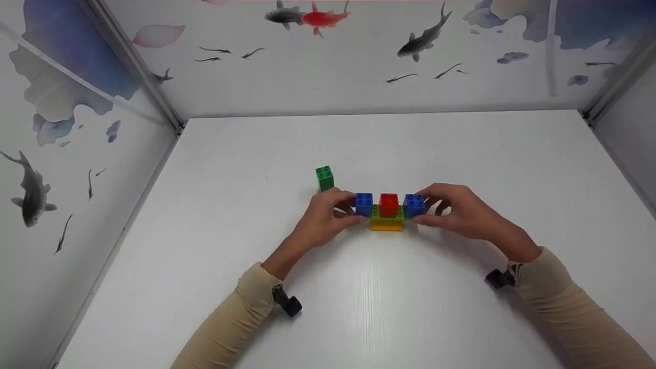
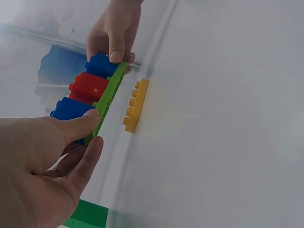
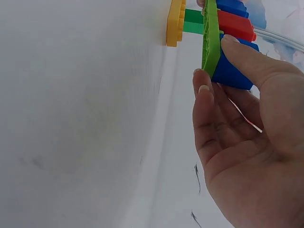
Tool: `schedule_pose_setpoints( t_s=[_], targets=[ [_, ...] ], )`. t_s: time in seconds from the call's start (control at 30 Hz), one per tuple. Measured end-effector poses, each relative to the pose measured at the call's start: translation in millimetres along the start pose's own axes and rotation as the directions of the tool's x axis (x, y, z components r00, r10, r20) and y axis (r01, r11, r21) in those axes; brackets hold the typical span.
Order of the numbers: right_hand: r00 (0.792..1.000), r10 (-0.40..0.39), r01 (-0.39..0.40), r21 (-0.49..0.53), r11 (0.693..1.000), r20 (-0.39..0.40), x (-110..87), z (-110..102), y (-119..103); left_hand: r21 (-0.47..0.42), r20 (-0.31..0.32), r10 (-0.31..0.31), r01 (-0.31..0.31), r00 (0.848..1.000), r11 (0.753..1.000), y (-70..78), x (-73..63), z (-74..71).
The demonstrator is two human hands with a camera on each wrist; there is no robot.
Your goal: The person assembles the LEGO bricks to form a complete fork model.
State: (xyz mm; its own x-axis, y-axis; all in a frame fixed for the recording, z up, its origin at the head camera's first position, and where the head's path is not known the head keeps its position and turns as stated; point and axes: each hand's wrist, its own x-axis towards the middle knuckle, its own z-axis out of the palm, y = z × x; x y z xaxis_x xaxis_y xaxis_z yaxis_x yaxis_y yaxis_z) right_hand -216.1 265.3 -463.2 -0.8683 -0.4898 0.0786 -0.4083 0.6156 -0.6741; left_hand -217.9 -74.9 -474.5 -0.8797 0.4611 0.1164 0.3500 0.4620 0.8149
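Observation:
A light green building-block plate (image 2: pixel 112 90) carries a red brick (image 1: pixel 388 205) in its middle and a blue brick (image 1: pixel 364 204) toward each end. The left hand (image 1: pixel 328 215) pinches the plate's left end and the blue brick there. At the opposite end, the right hand (image 1: pixel 458 211) grips the plate and the other blue brick (image 1: pixel 414 205) between thumb and fingers. Below the raised plate, with a gap seen in both wrist views, a yellow studded plate (image 2: pixel 137 105) lies on the table, studs up.
A dark green brick (image 1: pixel 324 178) stands on the white table (image 1: pixel 246 169) just beyond the left hand. White panels (image 1: pixel 359 87) printed with fish rise behind and at the left side. A small black camera (image 1: pixel 292 306) sits at each wrist.

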Motion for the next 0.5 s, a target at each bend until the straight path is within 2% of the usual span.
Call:
schedule_pose_setpoints(
  t_s=[0.2,0.5],
  targets=[
    [0.999,0.02,-0.02,-0.009,1.0,0.042,0.9,-2.2,-4.2,-0.015,0.007,-0.021,0.021,1.0,1.0,-1.9,0.8,1.9],
    [0.998,0.026,-0.024,-0.032,0.999,0.065,1.3,0.3,-3.2,-0.005,0.032,-0.051,0.051,0.998,0.999,-3.3,1.3,4.8]
  ],
)
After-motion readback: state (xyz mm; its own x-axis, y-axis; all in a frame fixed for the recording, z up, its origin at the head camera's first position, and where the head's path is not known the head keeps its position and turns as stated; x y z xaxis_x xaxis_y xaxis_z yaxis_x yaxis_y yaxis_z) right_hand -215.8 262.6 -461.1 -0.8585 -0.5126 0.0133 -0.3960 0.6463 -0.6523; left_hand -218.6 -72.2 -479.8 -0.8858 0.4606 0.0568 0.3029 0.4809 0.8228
